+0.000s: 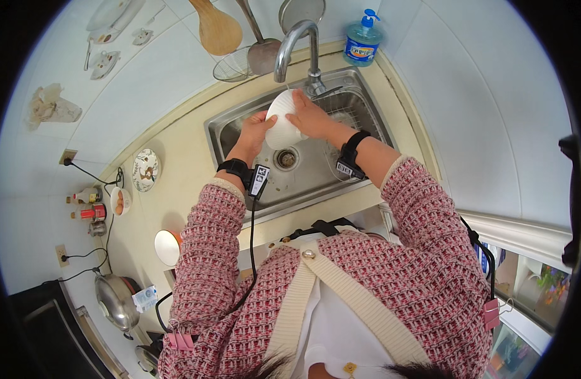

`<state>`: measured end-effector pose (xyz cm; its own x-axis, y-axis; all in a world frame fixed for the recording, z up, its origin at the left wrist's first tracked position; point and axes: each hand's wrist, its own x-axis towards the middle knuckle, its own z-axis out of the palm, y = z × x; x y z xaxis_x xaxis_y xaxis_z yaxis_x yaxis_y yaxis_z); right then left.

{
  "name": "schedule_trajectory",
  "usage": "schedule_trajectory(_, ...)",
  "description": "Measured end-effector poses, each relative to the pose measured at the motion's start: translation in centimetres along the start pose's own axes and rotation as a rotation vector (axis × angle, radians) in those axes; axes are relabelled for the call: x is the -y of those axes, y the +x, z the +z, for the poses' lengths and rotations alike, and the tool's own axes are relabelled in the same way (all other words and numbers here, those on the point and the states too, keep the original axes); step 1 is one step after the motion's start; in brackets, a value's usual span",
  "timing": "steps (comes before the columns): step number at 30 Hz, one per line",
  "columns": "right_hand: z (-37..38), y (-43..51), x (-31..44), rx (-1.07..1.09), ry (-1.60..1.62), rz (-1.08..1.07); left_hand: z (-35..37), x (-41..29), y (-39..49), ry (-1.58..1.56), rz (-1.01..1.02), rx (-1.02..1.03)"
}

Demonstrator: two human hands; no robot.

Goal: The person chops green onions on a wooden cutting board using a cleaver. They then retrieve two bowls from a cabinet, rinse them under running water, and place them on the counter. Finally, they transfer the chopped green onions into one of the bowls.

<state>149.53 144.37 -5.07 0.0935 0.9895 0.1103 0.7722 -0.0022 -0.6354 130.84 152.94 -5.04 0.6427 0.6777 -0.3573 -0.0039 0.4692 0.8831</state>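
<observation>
A white ribbed bowl (283, 124) is tilted on its side above the steel sink (290, 189), under the end of the curved chrome faucet (314, 52). My left hand (253, 132) grips the bowl's left edge between thumb and fingers. On its right side, my right hand (309, 113) holds the bowl with fingers spread on the ribbed surface. Below the bowl the sink's drain (286, 158) shows. A wire rack (359, 118) lies in the right part of the sink, partly behind my right forearm. Whether water runs is hard to tell.
A blue dish soap bottle (363, 40) stands at the back right corner. Behind the sink are a wire strainer (231, 66) and a metal spatula (264, 54). On the left counter are a patterned dish (146, 170), a bowl of eggs (120, 201) and an orange-and-white bowl (167, 248).
</observation>
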Motion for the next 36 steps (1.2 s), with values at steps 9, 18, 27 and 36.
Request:
schedule_trajectory(9, -0.3, -1.6, 2.5, 0.154, -0.103, -0.084, -0.3, 0.4, -1.4, 0.021, -0.052, -0.042)
schedule_trajectory(18, 0.6, -5.2, 5.2, 0.085, -0.439, -0.314, 0.6, 0.4, -2.3, -0.187, -0.012, -0.158)
schedule_trajectory(27, 1.0, -10.1, 2.3, 0.152, -0.28, -0.072, -1.1, 0.1, -1.7, -0.418, 0.01, -0.311)
schedule_trajectory(36, 2.6, -11.0, 5.2, 0.038, -0.022, -0.129, 1.6, 1.5, -1.9, -0.516, 0.046, -0.283)
